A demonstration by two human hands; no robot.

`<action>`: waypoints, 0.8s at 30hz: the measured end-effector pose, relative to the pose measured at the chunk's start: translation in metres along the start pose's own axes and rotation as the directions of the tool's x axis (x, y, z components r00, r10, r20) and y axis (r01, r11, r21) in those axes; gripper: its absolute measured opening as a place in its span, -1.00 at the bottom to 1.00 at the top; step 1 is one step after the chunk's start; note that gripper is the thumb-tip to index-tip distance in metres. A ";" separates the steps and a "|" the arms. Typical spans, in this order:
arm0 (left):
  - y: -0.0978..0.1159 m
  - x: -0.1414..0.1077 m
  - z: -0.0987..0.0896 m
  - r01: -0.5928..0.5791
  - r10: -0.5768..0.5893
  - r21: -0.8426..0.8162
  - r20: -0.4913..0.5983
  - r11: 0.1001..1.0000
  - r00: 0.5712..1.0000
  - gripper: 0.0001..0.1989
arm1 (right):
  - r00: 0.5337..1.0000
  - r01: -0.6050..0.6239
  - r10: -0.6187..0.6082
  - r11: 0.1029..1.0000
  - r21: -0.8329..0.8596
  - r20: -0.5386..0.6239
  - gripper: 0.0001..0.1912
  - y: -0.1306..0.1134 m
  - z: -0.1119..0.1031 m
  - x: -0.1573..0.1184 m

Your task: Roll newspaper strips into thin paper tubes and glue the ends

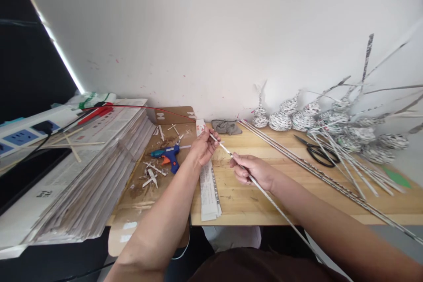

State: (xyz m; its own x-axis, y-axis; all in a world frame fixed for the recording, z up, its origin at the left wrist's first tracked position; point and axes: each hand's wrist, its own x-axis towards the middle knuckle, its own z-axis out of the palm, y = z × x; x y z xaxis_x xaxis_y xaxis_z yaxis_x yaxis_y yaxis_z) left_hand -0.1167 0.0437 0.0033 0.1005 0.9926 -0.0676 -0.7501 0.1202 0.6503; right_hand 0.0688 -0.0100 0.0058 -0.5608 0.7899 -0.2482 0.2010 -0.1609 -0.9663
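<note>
A long thin rolled paper stick slants from the middle of the view down to the lower right. Its upper end is pinched in the fingers of my left hand. Further down the stick, my right hand is closed around it. Beneath my left hand lies a stack of printed paper strips on the wooden table. A blue hot glue gun rests to the left, apart from both hands.
Thick newspaper stacks and a power strip stand at left. Paper scraps litter the cardboard. Black scissors, loose paper sticks and several woven paper gourds sit at right. A grey cloth lies by the wall.
</note>
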 end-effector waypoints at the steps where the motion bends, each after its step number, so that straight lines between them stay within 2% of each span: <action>1: 0.000 0.000 0.000 -0.004 0.004 -0.002 0.000 1.000 1.000 -0.79 | 0.999 -0.027 0.025 0.998 0.056 0.031 -0.48 0.001 0.000 -0.002; 3: 0.001 0.001 -0.001 -0.027 0.027 -0.006 -0.018 1.000 0.999 -0.79 | 0.999 0.019 -0.020 0.999 -0.028 -0.050 -0.51 0.002 -0.001 -0.007; 5: 0.002 0.002 -0.001 -0.050 0.050 -0.003 -0.041 0.999 0.998 -0.78 | 0.969 0.099 -0.150 0.963 -0.250 -0.195 -0.58 0.004 -0.003 -0.015; 7: 0.002 0.002 -0.001 -0.051 0.051 0.002 -0.047 0.999 0.998 -0.77 | 0.950 0.109 -0.199 0.933 -0.343 -0.240 -0.60 0.007 -0.004 -0.022; 8: 0.002 0.002 -0.001 -0.046 0.046 0.002 -0.042 0.999 0.998 -0.77 | 0.964 0.088 -0.155 0.953 -0.291 -0.217 -0.58 0.009 -0.005 -0.024; 11: 0.002 0.001 0.000 -0.025 0.025 -0.012 -0.024 1.000 0.999 -0.77 | 0.998 -0.026 0.027 0.999 0.021 -0.049 -0.51 0.011 -0.005 -0.027; 13: 0.003 0.001 -0.001 -0.031 0.030 -0.019 -0.037 0.999 0.999 -0.77 | 0.998 -0.049 0.051 0.997 0.063 -0.034 -0.50 0.012 -0.004 -0.029; 16: 0.004 0.002 -0.002 -0.058 0.057 -0.004 -0.080 0.998 0.995 -0.76 | 0.973 0.042 -0.099 0.965 -0.260 -0.211 -0.58 0.013 -0.004 -0.037; 18: 0.005 0.002 -0.003 -0.056 0.056 0.002 -0.086 0.998 0.995 -0.76 | 0.957 0.061 -0.163 0.922 -0.382 -0.240 -0.61 0.014 -0.004 -0.043; 19: 0.005 0.003 -0.003 -0.047 0.047 -0.002 -0.082 0.999 0.996 -0.75 | 0.970 0.048 -0.125 0.940 -0.338 -0.210 -0.59 0.015 -0.005 -0.045; 22: 0.005 0.004 -0.004 -0.022 0.020 -0.025 -0.077 0.999 0.997 -0.74 | 0.996 -0.076 0.077 0.997 0.023 -0.032 -0.50 0.018 -0.004 -0.047; 24: 0.006 0.004 -0.005 -0.026 0.023 -0.038 -0.085 0.999 0.996 -0.74 | 0.994 -0.106 0.108 0.988 0.112 -0.019 -0.50 0.018 -0.003 -0.048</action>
State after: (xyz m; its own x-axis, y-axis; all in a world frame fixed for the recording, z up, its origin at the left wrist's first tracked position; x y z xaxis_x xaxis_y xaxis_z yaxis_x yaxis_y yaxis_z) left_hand -0.1243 0.0487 0.0031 0.0274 0.9927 -0.1171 -0.7770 0.0949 0.6223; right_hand 0.1017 -0.0492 0.0001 -0.5207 0.7786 -0.3502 0.1682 -0.3086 -0.9362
